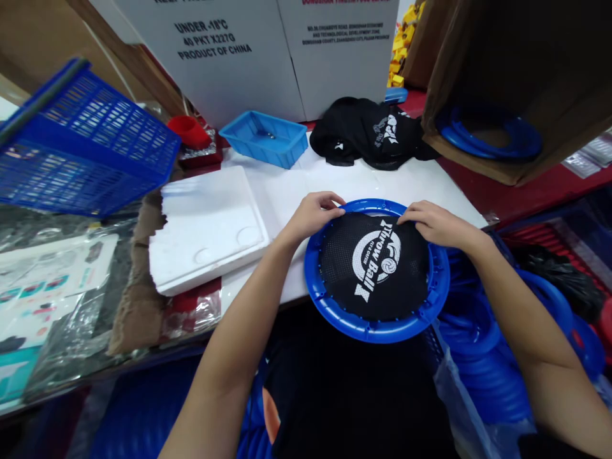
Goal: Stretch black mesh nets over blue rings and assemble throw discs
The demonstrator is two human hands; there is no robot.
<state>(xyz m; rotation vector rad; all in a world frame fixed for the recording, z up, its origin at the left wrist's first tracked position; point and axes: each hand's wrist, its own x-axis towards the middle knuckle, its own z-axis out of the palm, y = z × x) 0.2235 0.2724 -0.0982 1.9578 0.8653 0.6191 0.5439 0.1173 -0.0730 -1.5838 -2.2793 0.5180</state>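
Head: hands (313,215) on ring's (377,330) far edge

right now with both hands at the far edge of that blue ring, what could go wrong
The blue ring overhangs the white board's near edge, so pressing down could tip it toward the lap. The left hand and right hand pinch the black mesh only at the far rim, so it may pull off the pegs elsewhere.

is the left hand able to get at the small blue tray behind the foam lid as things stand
Probably yes. The left hand rests on the far rim of the blue ring, and only bare white tabletop lies between it and the small blue tray.
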